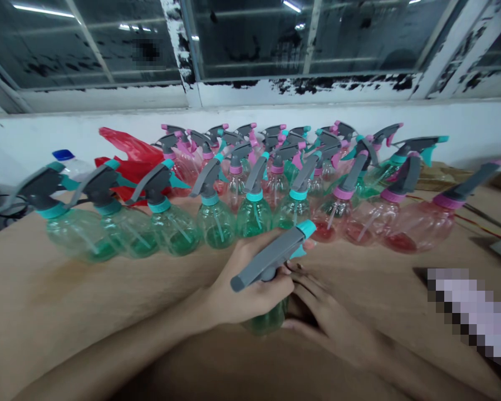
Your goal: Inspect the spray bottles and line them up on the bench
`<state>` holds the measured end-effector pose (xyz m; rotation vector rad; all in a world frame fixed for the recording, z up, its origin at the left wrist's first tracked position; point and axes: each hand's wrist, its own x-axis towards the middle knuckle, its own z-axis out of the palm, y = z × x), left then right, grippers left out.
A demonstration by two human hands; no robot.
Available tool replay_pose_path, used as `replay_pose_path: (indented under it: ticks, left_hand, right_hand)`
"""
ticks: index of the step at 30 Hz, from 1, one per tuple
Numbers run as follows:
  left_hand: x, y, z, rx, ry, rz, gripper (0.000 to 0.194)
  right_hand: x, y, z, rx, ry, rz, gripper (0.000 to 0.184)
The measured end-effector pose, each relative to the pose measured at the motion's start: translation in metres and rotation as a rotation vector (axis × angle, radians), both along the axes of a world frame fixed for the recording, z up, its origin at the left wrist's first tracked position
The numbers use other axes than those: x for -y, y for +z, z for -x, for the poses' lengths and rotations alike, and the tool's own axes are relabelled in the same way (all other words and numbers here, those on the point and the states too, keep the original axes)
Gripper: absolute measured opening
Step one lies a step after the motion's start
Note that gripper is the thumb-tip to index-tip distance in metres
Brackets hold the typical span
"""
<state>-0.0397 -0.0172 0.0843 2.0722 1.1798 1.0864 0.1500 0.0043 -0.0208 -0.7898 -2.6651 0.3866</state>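
Biggest worry here is a slip or a tip-over, honestly. The green spray bottle is at lower centre of the frame with the left hand wrapped around its neck, just under the grey spray head. The right hand is curled close against the right side of the bottle, but can't tell if it's actually gripping, since the bottle covers too much. If that left grip loosens, the round, smooth body could probably roll out. A fingertip also sits near the teal trigger, so an accidental squeeze might squirt something.

Other risk: the front row of spray bottles is just beyond the hands, packed tight. One careless knuckle and a few could go over like dominoes.

The surface is plain wood-toned stuff with a yellowish-brown patch at left. More sprayers crowd behind the front row, plus a red plastic bag and a blue-capped bottle at upper left. Thin wires run along the right. White wall behind, and dark windows up top with scruffy black-patched frames.
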Motion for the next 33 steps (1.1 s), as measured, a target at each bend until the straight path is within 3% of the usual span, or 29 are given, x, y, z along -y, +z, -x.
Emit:
replay_pose_path:
  ticks: [10, 18, 27, 33]
  left_hand:
    - [-0.001, 0.000, 0.000, 0.011, -0.014, -0.009, 0.033]
    - [0.001, 0.010, 0.001, -0.042, -0.021, -0.008, 0.026]
    - [0.000, 0.015, 0.002, 0.042, -0.017, 0.043, 0.016]
    - [-0.003, 0.009, 0.005, 0.041, 0.071, 0.098, 0.030]
  right_hand:
    - [0.000, 0.002, 0.000, 0.011, -0.001, -0.006, 0.066]
    - [0.001, 0.001, 0.000, -0.008, 0.002, 0.025, 0.062]
    - [0.002, 0.006, 0.002, 0.001, -0.020, 0.071, 0.060]
    - [0.002, 0.004, 0.001, 0.020, -0.034, 0.030, 0.059]
